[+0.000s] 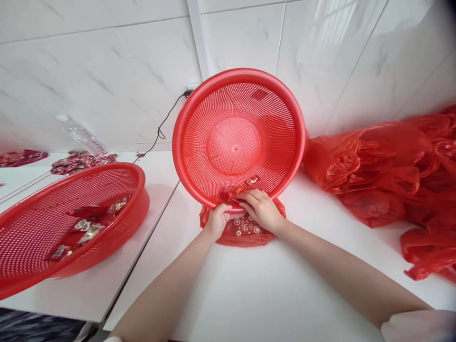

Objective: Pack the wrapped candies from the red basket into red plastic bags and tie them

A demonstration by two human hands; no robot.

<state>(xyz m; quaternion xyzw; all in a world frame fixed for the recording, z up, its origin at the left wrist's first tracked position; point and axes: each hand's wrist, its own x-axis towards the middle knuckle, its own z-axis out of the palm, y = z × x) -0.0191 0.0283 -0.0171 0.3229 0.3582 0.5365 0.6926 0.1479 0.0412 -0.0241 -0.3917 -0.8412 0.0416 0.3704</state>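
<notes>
A red perforated plastic basket (238, 76) is tipped on its side, its opening facing me. Small red wrapped packets (233, 194) lie inside at the lower rim, and another small packet (252, 181) sits a little to their right. Below the rim, a red plastic bag (245, 232) with pale printed characters lies on the table. My left hand (217, 222) is closed at the rim, thumb on top and fingers over the bag, seemingly gripping its edge. Over the rim reaches my right hand (261, 209), fingers closed on a small red packet, its fingertips partly hidden.
A second red basket (138, 199) leans at the left with several red packets inside. Filled red plastic bags (384, 152) are piled at the right. Behind stand a clear plastic bottle (81, 135), a heap of patterned packets (76, 163), a black cable (160, 128) and the tiled wall.
</notes>
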